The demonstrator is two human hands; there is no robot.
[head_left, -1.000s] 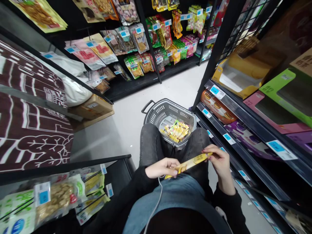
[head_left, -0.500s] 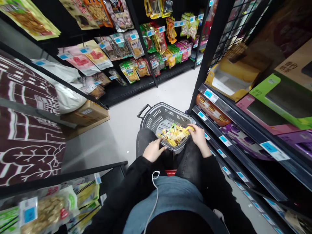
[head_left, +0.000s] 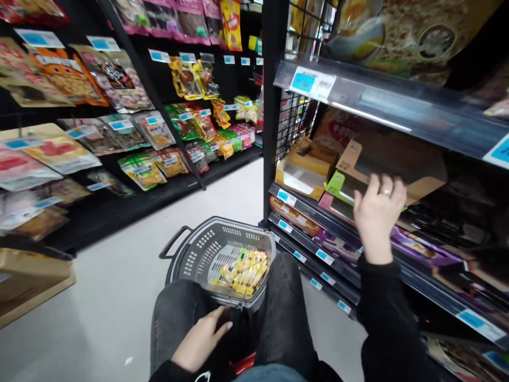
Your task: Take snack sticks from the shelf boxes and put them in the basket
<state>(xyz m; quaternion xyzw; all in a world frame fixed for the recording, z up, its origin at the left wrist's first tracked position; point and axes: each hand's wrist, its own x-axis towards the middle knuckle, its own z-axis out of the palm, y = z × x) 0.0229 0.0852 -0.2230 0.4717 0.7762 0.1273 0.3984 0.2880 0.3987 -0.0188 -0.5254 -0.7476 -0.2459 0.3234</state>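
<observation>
I sit low in a shop aisle with a grey plastic basket between my knees. Several yellow snack packets lie in its near right corner. My left hand rests on my left thigh just below the basket's rim, fingers loosely extended and holding nothing. My right hand is raised to the shelf on the right, fingers apart and empty, in front of a green display box and a brown carton.
Right-hand shelving holds a yellow display tray, purple boxes and blue price tags. A black upright post stands at its end. Hanging snack bags fill the far left racks. A cardboard box sits at left.
Both hands left the packets in the basket. My right hand rose to the right-hand shelf, my left drew back onto my thigh. My view swung up and right.
</observation>
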